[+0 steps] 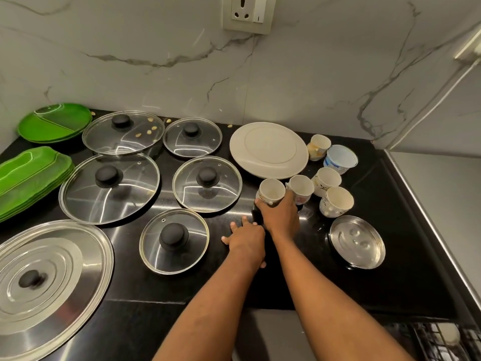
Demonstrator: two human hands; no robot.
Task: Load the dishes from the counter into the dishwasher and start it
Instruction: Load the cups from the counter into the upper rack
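- White cup (270, 191), near the middle of the black counter (390, 282), is held from above by the right hand (279, 218), whose fingers curl round its near side. A second cup (301, 188) just to the right touches the same hand. Lifting both in one grasp could let one slip and chip on the stone.
- Under that hand sits a dark object (256, 214). It is hard to make out against the counter and could be dragged or tipped unnoticed.
- The left hand (246, 242) lies palm down just nearer and to the left, fingers splayed, and grips nothing that shows. It is not steadying the cups, so it could not catch a wobble.
- Three more cups (337, 201) and a blue-and-white tub (341, 158) crowd in close on the right. A rightward swing of the wrist could knock them together or topple one.
- The white plate (268, 149) sits just beyond the gripped cup, its rim very close. Tilting the cup away on the lift could strike it.
- A glass lid (207, 183) lies near on the left, and a clumsy elbow could send it skidding.
- The dishwasher rack (442, 342) shows only at the near right corner, below the counter edge, and a steel dish (358, 242) lies roughly on the way to it. A low carry could clip that dish or the counter's rim.
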